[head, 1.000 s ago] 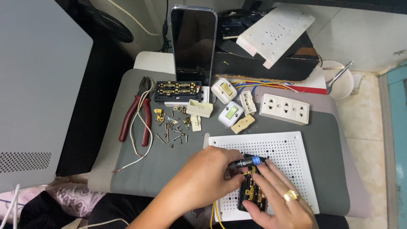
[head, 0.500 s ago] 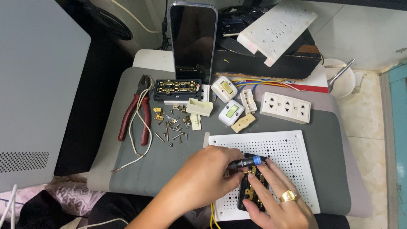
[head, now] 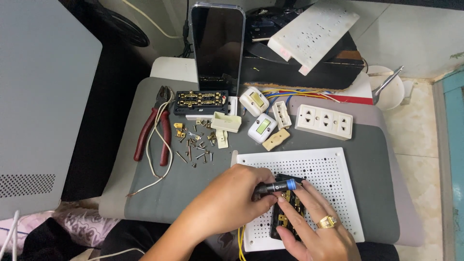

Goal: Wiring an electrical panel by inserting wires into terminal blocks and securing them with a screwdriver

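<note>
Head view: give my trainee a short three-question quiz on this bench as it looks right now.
1. True or false: the red-handled pliers lie left of the loose screws.
2. Which hand holds the blue-tipped screwdriver? A) left hand B) right hand
3. What does the black terminal block rest on?

Key
1. True.
2. A: the left hand's grip is closed on it; the right hand, wearing a gold ring, steadies the block.
3. The white perforated board.
</note>
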